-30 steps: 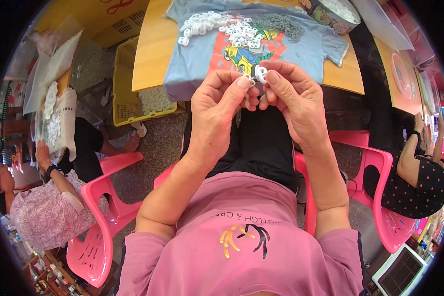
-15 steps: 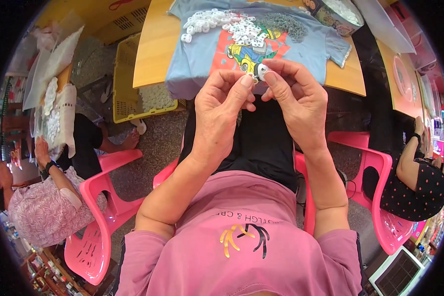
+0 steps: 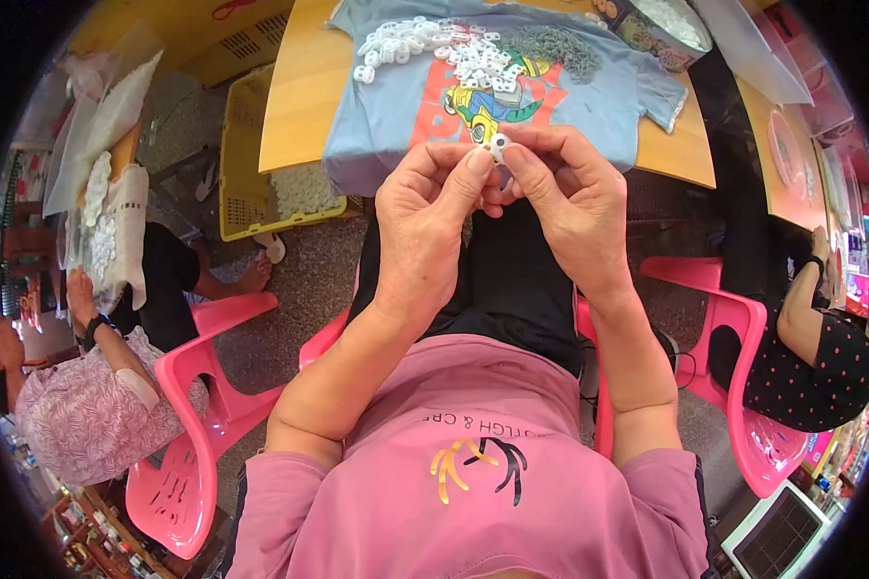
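Observation:
Thumb and fingertips of my left hand (image 3: pixel 417 217) and my right hand (image 3: pixel 581 210) meet just over the table's near edge. Between them is a small white plastic piece (image 3: pixel 498 145) with dark round holes. Both hands are closed in a pinch at it; whether a second part sits under the left thumb is hidden. Beyond my hands, a light blue T-shirt with a printed picture (image 3: pixel 603 111) covers the tabletop. On it lie a heap of similar white pieces (image 3: pixel 410 41) and a heap of small grey parts (image 3: pixel 565 50).
The wooden table (image 3: pixel 297 111) shows around the shirt. A tin (image 3: pixel 637 41) of white pieces stands back right. A yellow crate (image 3: pixel 248 231) with white pieces is on the floor, left. Co-workers sit on both sides, near pink chairs (image 3: pixel 188 434).
My right hand has shifted slightly left and down, nearer my left hand. The white piece at its fingertips has turned and moved left, now close against the left fingertips.

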Tool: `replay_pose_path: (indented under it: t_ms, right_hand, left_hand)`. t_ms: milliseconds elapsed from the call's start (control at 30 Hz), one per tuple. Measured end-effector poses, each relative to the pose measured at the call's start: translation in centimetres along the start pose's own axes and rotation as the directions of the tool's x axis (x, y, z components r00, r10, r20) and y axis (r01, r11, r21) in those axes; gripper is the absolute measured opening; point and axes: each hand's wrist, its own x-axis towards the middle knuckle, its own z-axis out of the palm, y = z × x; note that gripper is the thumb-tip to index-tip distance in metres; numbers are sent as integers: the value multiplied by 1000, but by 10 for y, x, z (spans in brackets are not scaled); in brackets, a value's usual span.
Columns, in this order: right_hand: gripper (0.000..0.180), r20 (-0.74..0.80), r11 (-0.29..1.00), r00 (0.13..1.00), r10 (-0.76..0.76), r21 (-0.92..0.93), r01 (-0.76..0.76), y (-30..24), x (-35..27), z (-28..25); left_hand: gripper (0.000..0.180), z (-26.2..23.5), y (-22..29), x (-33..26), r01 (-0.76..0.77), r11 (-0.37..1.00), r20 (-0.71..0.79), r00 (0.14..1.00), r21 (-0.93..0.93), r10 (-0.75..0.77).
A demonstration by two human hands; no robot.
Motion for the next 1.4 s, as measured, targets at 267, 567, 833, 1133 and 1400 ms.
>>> replay_pose_path:
  t_ms: [267, 567, 833, 1133, 1400]
  right_hand:
    - [21, 0, 999, 999, -45, -13, 45, 12, 2, 2]
    - [33, 142, 943, 976, 165, 267, -198, 7, 7, -10]
    - [61, 221, 878, 964, 145, 421, -228, -12, -2, -3]
    - [70, 247, 823, 963, 109, 521, -227, -9, -9, 12]
    - [63, 336, 811, 923, 188, 477, -339, -4, 1, 25]
  left_hand:
    - [17, -3, -3, 4, 7, 1000, -7, 1000, 30, -7]
    - [27, -23, -8, 5, -23, 993, 150, 989, 114, 6]
    - [46, -15, -8, 9, -291, 945, 388, 896, 145, 216]
    - [29, -21, -4, 4, -266, 963, 418, 870, -45, 260]
    - [25, -41, 14, 8, -210, 978, 340, 920, 1, 197]
